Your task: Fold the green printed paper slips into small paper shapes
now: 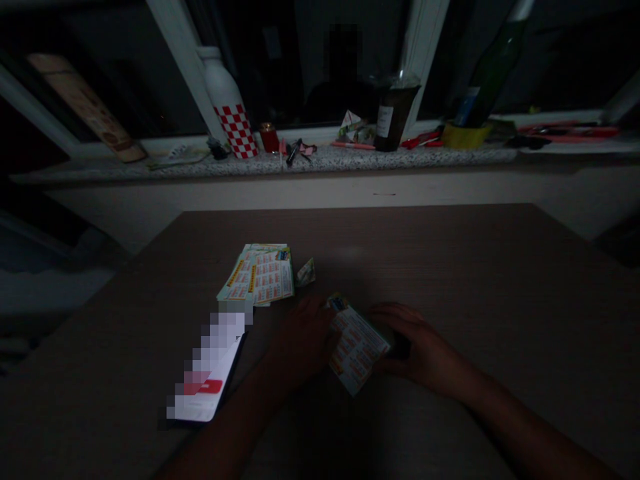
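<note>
1. Dim light covered 1 wood-grained table [475, 267] below 1 speckled stone windowsill [325, 161].
2. On the sill stood 1 red-and-white checked bottle [233, 107], 1 green bottle [495, 67], 1 labelled cup [390, 120] and 1 tan cylinder [87, 107].
3. At least 2 printed sheets [270, 277] overlapped on the table's left half; the exact count could not be told. Near them lay 1 lit phone [220, 373] and 1 small folded paper [307, 273].
4. 1 printed card [357, 350] was between the hands; its pictured corner pointed away from the person, its longer visible edge slanting from far left to near right.
5. 1 left hand [305, 340] overlapped its left side; whether those fingers pinched it could not be told.
6. 1 right hand [425, 347] bracketed its right corner, thumb and fingers apart.
</note>
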### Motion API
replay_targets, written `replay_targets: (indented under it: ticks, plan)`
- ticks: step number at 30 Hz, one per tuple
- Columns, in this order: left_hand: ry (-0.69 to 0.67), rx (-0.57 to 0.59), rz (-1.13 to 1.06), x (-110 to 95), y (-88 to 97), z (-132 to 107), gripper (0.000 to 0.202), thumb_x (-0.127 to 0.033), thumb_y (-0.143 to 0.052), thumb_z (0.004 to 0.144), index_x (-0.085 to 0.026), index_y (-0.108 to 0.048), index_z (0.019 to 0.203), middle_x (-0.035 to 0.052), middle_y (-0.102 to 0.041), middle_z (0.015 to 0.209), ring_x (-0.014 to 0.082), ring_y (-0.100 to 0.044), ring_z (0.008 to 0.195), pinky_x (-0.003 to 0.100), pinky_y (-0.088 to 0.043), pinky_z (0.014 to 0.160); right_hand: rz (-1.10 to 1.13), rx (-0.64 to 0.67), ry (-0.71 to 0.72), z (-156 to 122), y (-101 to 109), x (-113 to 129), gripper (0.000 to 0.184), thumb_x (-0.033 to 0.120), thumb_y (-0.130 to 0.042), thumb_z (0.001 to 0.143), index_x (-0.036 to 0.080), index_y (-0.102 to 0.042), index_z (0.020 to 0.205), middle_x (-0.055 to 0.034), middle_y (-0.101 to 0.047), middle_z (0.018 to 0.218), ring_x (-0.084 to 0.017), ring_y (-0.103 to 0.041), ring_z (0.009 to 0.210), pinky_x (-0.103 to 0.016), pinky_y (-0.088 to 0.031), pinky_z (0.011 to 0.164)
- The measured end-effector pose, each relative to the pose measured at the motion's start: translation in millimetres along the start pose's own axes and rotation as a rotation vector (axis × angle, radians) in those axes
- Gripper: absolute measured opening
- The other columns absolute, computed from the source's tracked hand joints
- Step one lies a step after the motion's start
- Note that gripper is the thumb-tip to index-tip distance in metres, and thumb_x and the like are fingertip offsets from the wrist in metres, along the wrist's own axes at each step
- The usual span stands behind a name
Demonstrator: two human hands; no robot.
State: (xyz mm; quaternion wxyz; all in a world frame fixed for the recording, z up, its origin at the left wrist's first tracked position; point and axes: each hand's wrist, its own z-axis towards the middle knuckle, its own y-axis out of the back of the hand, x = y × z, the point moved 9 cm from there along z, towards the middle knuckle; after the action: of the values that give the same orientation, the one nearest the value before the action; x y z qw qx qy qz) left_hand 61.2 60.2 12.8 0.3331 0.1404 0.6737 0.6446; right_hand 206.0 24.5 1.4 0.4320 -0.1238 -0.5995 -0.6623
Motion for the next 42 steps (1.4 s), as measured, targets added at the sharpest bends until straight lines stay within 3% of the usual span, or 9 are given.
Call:
replay_targets:
  ticks: [9,12,17,22,28,34,42]
  plan:
    - [0.007,0.057,0.007,-3.2,-2.6,-0.7,0.023,-0.024,-0.047,0.09,-0.018,-0.058,0.109,0.01,-0.055,0.11,0.0238,-0.053,0.1,0.038,-0.048,0.085,0.126,-0.177,-0.122,0.4,13.6,-14.5,0.04,0.035,-0.066,0.082,0.024,-0.056,0.118,-0.0082,-0.062,0.112,-0.024,-0.06,0.104,-0.039,-0.049,0.091]
    - [-0.011,0.067,0.011,-6.8,-3.8,-0.9,0.021,-0.022,-0.045,0.091,-0.017,-0.06,0.105,0.0093,-0.056,0.105,0.0229,-0.054,0.096,0.037,-0.048,0.083,0.136,-0.257,-0.137,-1.6,19.3,-17.4,0.041,0.035,-0.067,0.081,0.024,-0.056,0.119,-0.0088,-0.061,0.111,-0.024,-0.06,0.102,-0.039,-0.049,0.09]
    - [-0.08,0.089,-0.014,-19.2,-5.6,-2.0,0.017,-0.023,-0.045,0.091,-0.017,-0.06,0.098,0.0072,-0.058,0.099,0.0213,-0.055,0.092,0.035,-0.047,0.079,0.158,-0.356,-0.186,-6.3,26.1,-22.1,0.047,0.034,-0.066,0.083,0.025,-0.051,0.127,-0.0053,-0.062,0.092,-0.021,-0.062,0.086,-0.038,-0.052,0.081]
    - [-0.144,0.043,-0.014,-32.9,-3.6,-2.2,0.011,-0.022,-0.054,0.086,-0.016,-0.058,0.094,0.007,-0.057,0.102,0.0239,-0.051,0.099,0.037,-0.045,0.084,0.137,-0.373,-0.126,-5.5,28.8,-11.4,0.034,0.03,-0.068,0.08,0.024,-0.057,0.111,-0.0074,-0.06,0.101,-0.02,-0.061,0.087,-0.035,-0.052,0.077]
    - [-0.213,0.011,-0.1,-40.0,-11.8,-0.1,0.014,-0.026,-0.054,0.087,-0.018,-0.059,0.097,0.0072,-0.056,0.105,0.0229,-0.05,0.1,0.038,-0.043,0.089,0.14,-0.246,0.045,-1.2,16.4,4.5,0.004,0.024,-0.065,0.083,0.022,-0.066,0.087,-0.0068,-0.065,0.095,-0.021,-0.062,0.09,-0.034,-0.052,0.076]
    - [-0.284,0.072,-0.201,-39.7,-10.0,0.4,0.015,-0.017,-0.052,0.086,-0.018,-0.063,0.095,0.0066,-0.059,0.104,0.0209,-0.052,0.101,0.035,-0.043,0.09,0.046,-0.167,0.113,0.4,8.3,13.9,0.011,0.02,-0.062,0.085,0.023,-0.07,0.092,-0.0074,-0.067,0.097,-0.022,-0.061,0.094,-0.037,-0.052,0.079]
    - [-0.19,0.028,-0.219,-16.9,-2.6,1.1,0.021,-0.017,-0.057,0.082,-0.019,-0.063,0.103,0.0061,-0.058,0.108,0.0208,-0.052,0.104,0.036,-0.043,0.093,-0.033,-0.075,0.159,0.9,2.8,21.3,0.019,0.018,-0.056,0.087,0.025,-0.069,0.099,-0.0082,-0.066,0.106,-0.024,-0.059,0.103,-0.042,-0.049,0.087]
